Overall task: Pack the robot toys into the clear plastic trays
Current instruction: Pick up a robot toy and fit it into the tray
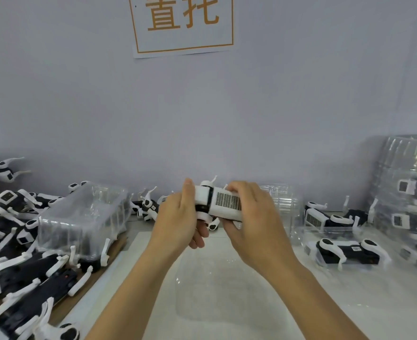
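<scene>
Toy held by 2 hands above tray.
Left hand (178, 217) and right hand (249, 217) grip white-and-black plastic robot toy (222, 203); clear plastic tray (227, 290) lies below both.

A white and black robot toy (218, 204), held up between two hands, shows a white underside with a grid of small dark slots. A heap of robot toys (18, 241) on the left is black-bodied with white legs and white square panels with dark centres. A clear plastic tray (84, 217) beside them is colourless and glossy. Packed trays (408, 200) on the right are see-through, with black and white toys inside. The worktop (227, 303) is pale grey-white. The wall (202, 106) is light lavender-grey. A white sign (182, 23) carries an orange border and orange characters.
</scene>
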The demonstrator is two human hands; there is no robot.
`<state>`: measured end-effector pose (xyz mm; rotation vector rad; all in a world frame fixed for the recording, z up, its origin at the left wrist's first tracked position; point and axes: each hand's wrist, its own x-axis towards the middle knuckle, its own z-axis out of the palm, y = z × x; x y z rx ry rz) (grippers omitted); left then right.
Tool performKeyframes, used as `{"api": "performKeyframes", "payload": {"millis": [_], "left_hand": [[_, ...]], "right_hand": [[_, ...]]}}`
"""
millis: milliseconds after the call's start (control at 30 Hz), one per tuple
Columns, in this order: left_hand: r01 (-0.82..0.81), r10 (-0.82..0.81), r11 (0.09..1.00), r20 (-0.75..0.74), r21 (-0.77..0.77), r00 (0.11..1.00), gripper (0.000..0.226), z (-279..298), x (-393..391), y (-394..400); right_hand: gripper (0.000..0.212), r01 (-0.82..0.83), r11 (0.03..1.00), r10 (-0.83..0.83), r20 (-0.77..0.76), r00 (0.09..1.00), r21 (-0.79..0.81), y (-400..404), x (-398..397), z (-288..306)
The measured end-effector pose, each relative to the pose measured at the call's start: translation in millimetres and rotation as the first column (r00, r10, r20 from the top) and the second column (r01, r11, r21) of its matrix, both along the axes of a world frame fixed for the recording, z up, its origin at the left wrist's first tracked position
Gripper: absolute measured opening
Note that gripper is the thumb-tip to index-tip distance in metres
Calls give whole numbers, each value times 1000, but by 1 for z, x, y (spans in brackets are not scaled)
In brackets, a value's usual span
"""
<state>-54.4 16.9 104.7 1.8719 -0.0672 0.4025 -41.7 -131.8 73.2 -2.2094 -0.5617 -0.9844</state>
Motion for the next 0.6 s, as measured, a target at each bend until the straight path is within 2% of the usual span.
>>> {"api": "performKeyframes", "payload": {"millis": [67,133,233,300,367,433,500,567,600], "left_hand": [[-28,23,993,-49,-112,999,73,2,1,4],[-55,44,981,-61,-184,997,71,5,2,8],[-97,110,962,38,-257,993,64,1,5,15],[-168,202,964,155,-208,967,44,-9,10,21],[-216,234,971,204,-103,951,28,-25,17,27],[-151,153,988,128,-26,980,19,-45,23,32],[-57,57,998,-12,12,998,17,-68,29,35],[38,-50,995,-141,-91,989,18,-91,33,35],[76,-120,971,-187,-227,975,21,-100,34,33]], "right_hand": [[47,16,997,-14,35,999,-71,-1,-1,6],[52,45,986,-41,28,999,-158,-5,-2,11],[51,2,996,-14,-134,991,-90,-17,1,15],[32,12,1000,-13,-191,982,-8,-29,6,17],[17,28,998,-14,-228,973,61,-42,12,20],[8,34,996,-9,-289,957,81,-54,16,22],[15,14,994,27,-358,933,112,-61,16,22],[16,-16,995,54,-404,913,96,-62,18,19],[14,-39,996,68,-428,901,76,-60,17,18]]}}
